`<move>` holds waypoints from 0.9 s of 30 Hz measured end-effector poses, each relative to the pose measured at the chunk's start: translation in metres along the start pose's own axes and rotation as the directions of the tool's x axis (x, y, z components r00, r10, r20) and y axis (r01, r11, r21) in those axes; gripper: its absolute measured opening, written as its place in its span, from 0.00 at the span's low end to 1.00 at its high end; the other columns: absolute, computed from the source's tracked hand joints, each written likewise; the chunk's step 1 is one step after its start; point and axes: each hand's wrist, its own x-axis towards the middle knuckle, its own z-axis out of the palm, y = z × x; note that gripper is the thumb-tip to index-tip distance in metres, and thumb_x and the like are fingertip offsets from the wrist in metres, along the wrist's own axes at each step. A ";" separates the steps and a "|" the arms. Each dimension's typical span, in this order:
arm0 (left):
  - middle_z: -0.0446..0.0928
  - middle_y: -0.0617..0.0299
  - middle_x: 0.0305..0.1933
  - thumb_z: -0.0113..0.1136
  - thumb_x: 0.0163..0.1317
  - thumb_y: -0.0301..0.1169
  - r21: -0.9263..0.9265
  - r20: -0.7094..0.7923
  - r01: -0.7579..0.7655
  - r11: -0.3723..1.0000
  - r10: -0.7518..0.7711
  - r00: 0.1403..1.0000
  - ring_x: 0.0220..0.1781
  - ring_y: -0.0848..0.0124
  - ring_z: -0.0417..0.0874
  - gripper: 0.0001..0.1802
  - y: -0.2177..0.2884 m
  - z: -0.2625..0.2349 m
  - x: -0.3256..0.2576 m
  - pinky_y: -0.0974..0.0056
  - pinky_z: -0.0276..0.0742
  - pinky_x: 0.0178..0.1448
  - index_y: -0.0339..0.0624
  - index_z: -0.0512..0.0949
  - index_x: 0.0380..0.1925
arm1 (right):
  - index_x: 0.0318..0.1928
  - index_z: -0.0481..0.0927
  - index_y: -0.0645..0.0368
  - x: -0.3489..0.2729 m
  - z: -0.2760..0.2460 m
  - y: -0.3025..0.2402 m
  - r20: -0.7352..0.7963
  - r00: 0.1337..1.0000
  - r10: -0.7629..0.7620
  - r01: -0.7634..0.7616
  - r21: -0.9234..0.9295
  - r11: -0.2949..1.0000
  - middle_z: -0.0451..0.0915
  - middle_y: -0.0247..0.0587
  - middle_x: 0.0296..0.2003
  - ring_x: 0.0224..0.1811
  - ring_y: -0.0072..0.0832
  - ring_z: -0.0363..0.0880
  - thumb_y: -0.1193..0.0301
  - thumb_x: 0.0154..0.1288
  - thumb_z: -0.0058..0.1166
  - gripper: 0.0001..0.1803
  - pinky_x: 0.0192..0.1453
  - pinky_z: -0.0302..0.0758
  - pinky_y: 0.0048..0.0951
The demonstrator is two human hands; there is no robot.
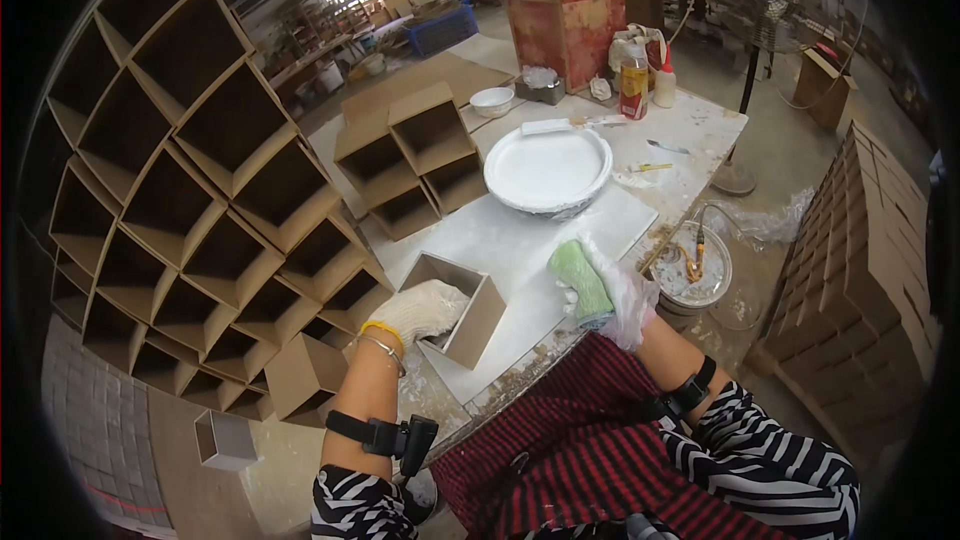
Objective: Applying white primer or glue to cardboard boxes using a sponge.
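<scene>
One tall lattice of open tan compartments [225, 185] fills the nine-to-ten o'clock side. Next comes the left hand [420, 312], in a pale glove with a yellow band at the wrist; its fingers bend over the box's left wall into the opening, fairly close together (their tips and the thumb are hidden, so I cannot tell how firmly they press). The box [482, 325] lies over the white board [525, 265], just below centre toward seven o'clock, opening upward, its long axis running from one to seven. From it, small stacked boxes [365, 137] stand near eleven o'clock, and a white-filled basin [490, 183] toward one.

Farther right, the green roll [580, 280] points from eleven to five, well apart from the box. The right hand [622, 295], gloved under clear plastic, grasps it with fingers wrapped round, fingertips showing along its left edge. Just beyond, at two o'clock, stands a bucket [686, 307].
</scene>
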 end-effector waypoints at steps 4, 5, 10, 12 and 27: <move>0.85 0.45 0.55 0.49 0.77 0.48 -0.190 -0.212 -0.037 0.981 -0.004 0.977 0.55 0.47 0.86 0.26 0.012 0.010 -0.021 0.53 0.80 0.59 0.38 0.83 0.54 | 0.62 0.78 0.59 0.004 -0.022 0.006 -0.040 0.998 -0.043 0.037 -0.137 0.990 0.84 0.45 0.47 0.38 0.35 0.84 0.56 0.83 0.49 0.22 0.41 0.83 0.37; 0.84 0.44 0.57 0.49 0.77 0.48 -0.254 -0.181 0.073 0.965 -0.121 0.976 0.58 0.47 0.85 0.26 0.014 0.010 -0.031 0.53 0.80 0.61 0.38 0.82 0.56 | 0.64 0.77 0.59 0.005 -0.024 0.007 -0.096 0.994 -0.058 0.037 -0.213 0.976 0.84 0.45 0.48 0.39 0.35 0.84 0.58 0.83 0.49 0.21 0.42 0.83 0.36; 0.80 0.36 0.60 0.46 0.78 0.45 -0.372 -0.167 0.534 0.759 -0.621 0.766 0.61 0.39 0.80 0.26 0.006 0.046 -0.072 0.51 0.76 0.66 0.36 0.77 0.62 | 0.71 0.72 0.63 0.001 -0.007 0.016 0.031 0.990 -0.136 0.130 -0.565 0.815 0.82 0.45 0.60 0.56 0.35 0.83 0.67 0.81 0.48 0.24 0.64 0.77 0.32; 0.81 0.39 0.60 0.47 0.78 0.44 -0.517 -0.312 0.341 0.785 -0.544 0.779 0.62 0.43 0.81 0.25 -0.007 0.071 -0.085 0.52 0.76 0.66 0.36 0.77 0.62 | 0.72 0.71 0.63 -0.002 0.008 0.023 0.226 0.941 -0.254 0.325 -0.818 0.476 0.78 0.48 0.65 0.64 0.37 0.79 0.69 0.79 0.49 0.25 0.71 0.74 0.33; 0.77 0.51 0.66 0.49 0.78 0.43 -0.555 -0.730 0.022 0.831 -0.500 0.466 0.63 0.53 0.81 0.24 0.047 0.084 -0.058 0.50 0.79 0.64 0.40 0.74 0.64 | 0.60 0.83 0.59 0.014 0.096 0.057 0.893 0.387 -0.231 0.832 -0.446 -0.330 0.81 0.51 0.59 0.65 0.48 0.78 0.75 0.66 0.58 0.21 0.73 0.71 0.44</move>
